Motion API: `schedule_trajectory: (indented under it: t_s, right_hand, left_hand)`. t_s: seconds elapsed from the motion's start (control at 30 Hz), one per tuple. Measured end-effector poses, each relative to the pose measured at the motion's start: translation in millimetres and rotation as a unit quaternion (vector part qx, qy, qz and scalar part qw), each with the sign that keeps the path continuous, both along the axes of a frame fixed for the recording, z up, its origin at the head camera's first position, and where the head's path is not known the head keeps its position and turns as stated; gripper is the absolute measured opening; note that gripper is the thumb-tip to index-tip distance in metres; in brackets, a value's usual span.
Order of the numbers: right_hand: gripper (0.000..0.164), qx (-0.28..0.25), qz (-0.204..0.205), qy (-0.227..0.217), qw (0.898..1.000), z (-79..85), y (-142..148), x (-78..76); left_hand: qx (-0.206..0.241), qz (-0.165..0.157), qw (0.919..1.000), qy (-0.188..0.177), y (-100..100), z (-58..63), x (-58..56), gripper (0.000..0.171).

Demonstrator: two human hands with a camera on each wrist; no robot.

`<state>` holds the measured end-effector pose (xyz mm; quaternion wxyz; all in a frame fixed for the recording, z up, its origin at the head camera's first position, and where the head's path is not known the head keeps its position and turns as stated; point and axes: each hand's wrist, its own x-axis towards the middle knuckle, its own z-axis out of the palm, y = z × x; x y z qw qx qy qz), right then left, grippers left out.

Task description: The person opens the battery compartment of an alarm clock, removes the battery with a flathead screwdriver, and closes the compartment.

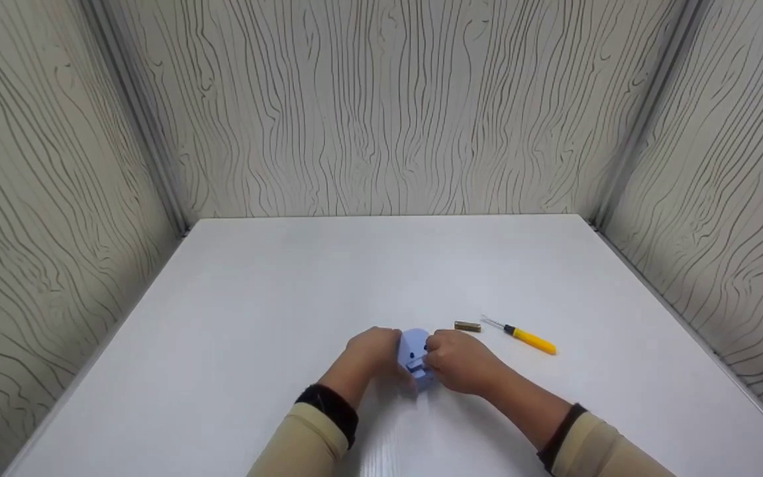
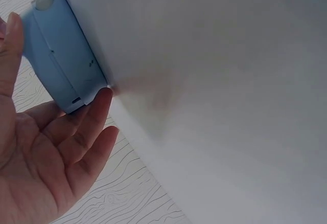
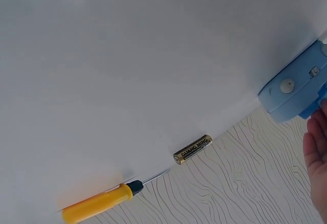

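Observation:
A light blue plastic device [image 1: 411,341] with rounded ends stands on the white table, near the front middle. My left hand [image 1: 376,350] grips it from the left, with the thumb on one face and fingertips under the lower edge of its casing [image 2: 64,55] in the left wrist view. From the right, my right hand [image 1: 464,361] has its fingers curled at the upward face, pinching a small blue piece [image 1: 416,364] there. White round knobs [image 3: 287,85] show on its side in the right wrist view. The right fingertips partly hide the piece.
A gold and black AA battery [image 1: 467,326] lies just beyond the right hand. To its right is a screwdriver [image 1: 534,340] with a yellow handle, its metal tip toward the battery. Wood-patterned panels [image 1: 381,106] enclose the white table [image 1: 275,285] at the back and sides.

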<state>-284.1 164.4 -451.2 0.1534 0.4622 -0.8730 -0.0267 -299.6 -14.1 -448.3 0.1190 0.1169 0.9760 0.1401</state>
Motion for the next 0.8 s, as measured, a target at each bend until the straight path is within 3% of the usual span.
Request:
schedule_trajectory:
  t_s: [0.3,0.8]
  right_hand:
    - [0.013,0.017,0.008,0.053,0.998,-4.0,-1.4,2.4]
    - [0.017,0.041,0.027,0.075,0.996,-4.8,0.4,3.2]
  left_hand:
    - [-0.009,0.006,0.9999,-0.005,1.6,1.9,-0.3,0.076]
    - [-0.016,0.006,0.9996,-0.022,2.7,2.0,-2.2,0.077]
